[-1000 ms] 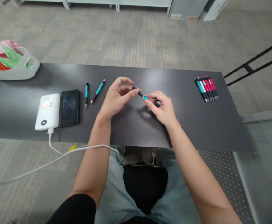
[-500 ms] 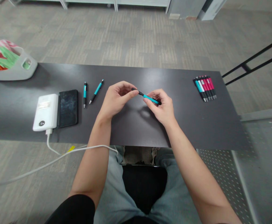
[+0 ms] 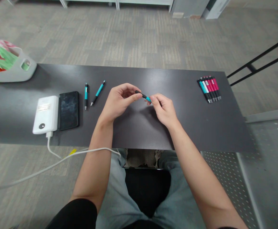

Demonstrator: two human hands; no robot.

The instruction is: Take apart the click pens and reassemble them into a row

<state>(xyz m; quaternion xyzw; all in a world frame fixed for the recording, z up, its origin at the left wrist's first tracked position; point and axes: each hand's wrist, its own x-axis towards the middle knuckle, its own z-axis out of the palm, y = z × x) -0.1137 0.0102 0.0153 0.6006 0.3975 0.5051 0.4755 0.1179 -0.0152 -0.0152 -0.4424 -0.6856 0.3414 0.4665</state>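
Both my hands meet over the middle of the dark table (image 3: 139,133), holding one teal and black pen (image 3: 144,95) between them. My left hand (image 3: 120,101) pinches its black end with fingers curled. My right hand (image 3: 164,109) is closed round the teal barrel, most of which is hidden in the fingers. Two more teal pens (image 3: 92,92) lie loose to the left of my left hand. A tight bunch of pink, white and teal pens (image 3: 209,88) rests at the far right of the table.
A white power bank (image 3: 45,114) with a white cable (image 3: 58,159) trailing off the front edge lies beside a black phone (image 3: 68,109) at the left. A grey bag (image 3: 9,63) with a colourful print sits at the far left corner. Black rails (image 3: 260,62) stand to the right.
My right hand has slid back along the pen, so less of the teal barrel shows than half a second ago. The left hand has barely moved.
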